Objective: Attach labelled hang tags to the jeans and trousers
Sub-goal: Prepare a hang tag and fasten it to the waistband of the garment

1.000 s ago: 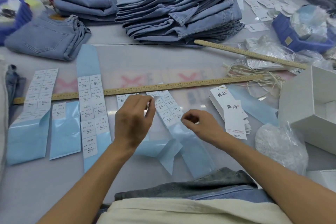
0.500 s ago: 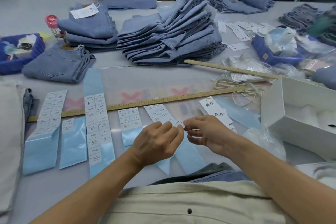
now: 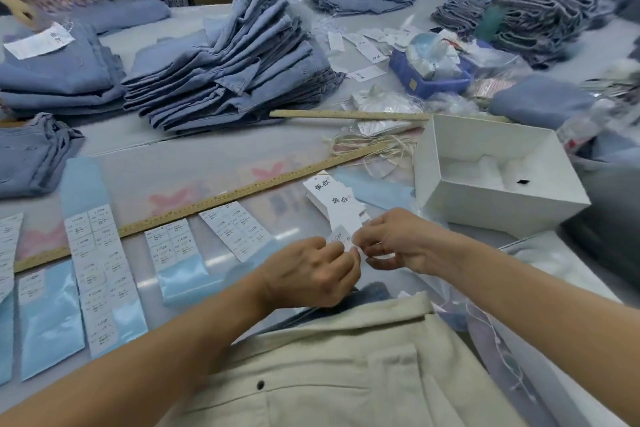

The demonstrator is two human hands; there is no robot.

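Both hands meet over the near table edge: the left hand (image 3: 313, 270) pinches a small printed sticker (image 3: 338, 238), the right hand (image 3: 398, 241) seemingly grips a white hang tag (image 3: 346, 215). Half a second earlier they pinched only the sticker. The tag stack (image 3: 320, 189) bears two black characters. Folded jeans (image 3: 228, 69) sit beyond the ruler (image 3: 194, 208) on the grey table (image 3: 180, 156).
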